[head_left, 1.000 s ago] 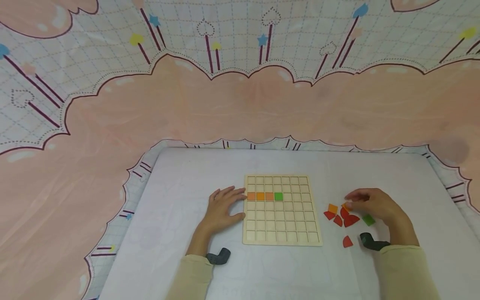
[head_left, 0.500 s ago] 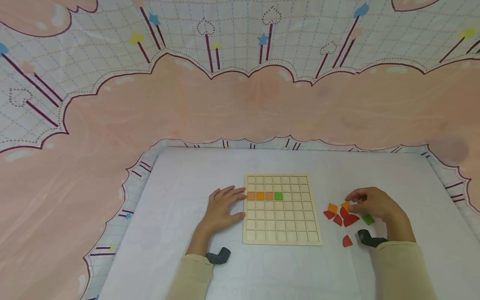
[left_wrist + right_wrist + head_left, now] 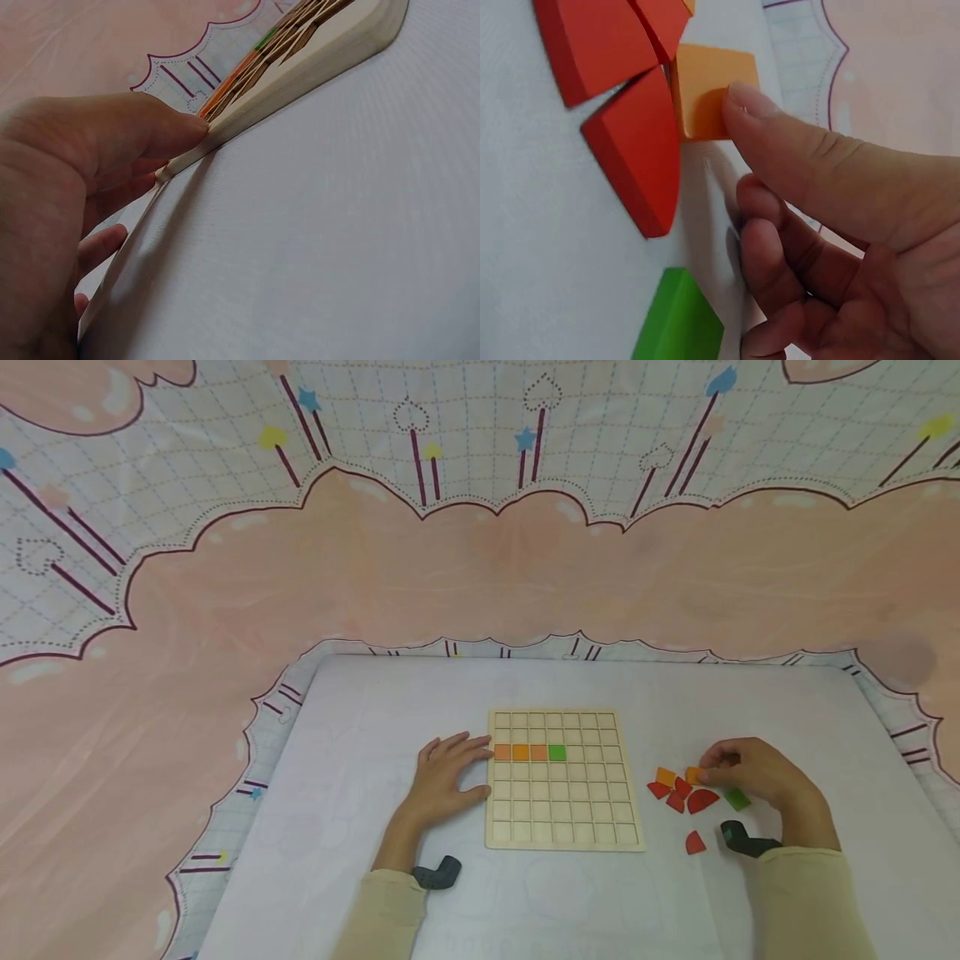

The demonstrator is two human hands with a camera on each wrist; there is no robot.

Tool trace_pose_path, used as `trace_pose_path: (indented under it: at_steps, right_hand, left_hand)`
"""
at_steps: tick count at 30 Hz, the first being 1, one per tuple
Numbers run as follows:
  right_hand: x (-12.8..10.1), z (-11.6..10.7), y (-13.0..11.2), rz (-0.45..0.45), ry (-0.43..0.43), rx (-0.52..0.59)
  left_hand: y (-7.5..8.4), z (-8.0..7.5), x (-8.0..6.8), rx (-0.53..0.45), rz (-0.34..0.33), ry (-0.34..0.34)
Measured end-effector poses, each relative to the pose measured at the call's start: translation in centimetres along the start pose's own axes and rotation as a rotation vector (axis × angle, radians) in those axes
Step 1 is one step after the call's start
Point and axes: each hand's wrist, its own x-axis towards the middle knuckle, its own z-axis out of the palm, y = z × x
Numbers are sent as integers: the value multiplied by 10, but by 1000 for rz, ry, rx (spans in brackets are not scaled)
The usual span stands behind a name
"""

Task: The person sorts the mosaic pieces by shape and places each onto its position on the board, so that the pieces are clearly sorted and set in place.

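1. Right hand [image 3: 753, 774] rests on the white tabletop [image 3: 360, 793] right of the square wooden grid board [image 3: 562, 827], fingers curled, thumb tip on top of a small orange square wooden tile [image 3: 693, 774]; the other fingers around the tile are not clear, so a full pinch cannot be confirmed.
2. That tile lies at the hand's fingertips, at the upper edge of a cluster of red quarter-round wooden pieces [image 3: 701, 800], touching or just beside them; a second orange square tile [image 3: 665, 777] sits just left, a green square tile [image 3: 737, 799] under the palm side, one lone red piece [image 3: 695, 843] nearer the person.
3. Left hand [image 3: 446, 777] lies flat, fingers relaxed, holding nothing, thumb and fingertips against the board's left edge.
4. On the board: a row of three orange tiles [image 3: 521, 752] then a green tile [image 3: 557, 752].
5. Right wrist view alone shows the thumb [image 3: 780, 142] pressing the orange tile [image 3: 705, 86], with the red piece [image 3: 637, 150] touching its side.
6. Left wrist view alone shows the thumb [image 3: 135, 127] meeting the board rim [image 3: 300, 71].
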Motion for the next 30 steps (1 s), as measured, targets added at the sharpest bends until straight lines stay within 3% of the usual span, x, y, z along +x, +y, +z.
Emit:
trace_pose_path:
  at_steps: [10, 16, 20, 30]
  right_hand:
    - [-1, 4, -4, 17, 52, 63]
    - [4, 16, -19, -84, 122, 133]
    - [9, 26, -34, -118, 112, 237]
    - [30, 60, -70, -176, 106, 257]
  left_hand:
    - [1, 0, 0, -6, 3, -2]
    - [0, 0, 0, 5, -2, 3]
    - [-1, 0, 0, 3, -1, 2]
    - [-1, 0, 0, -8, 4, 5]
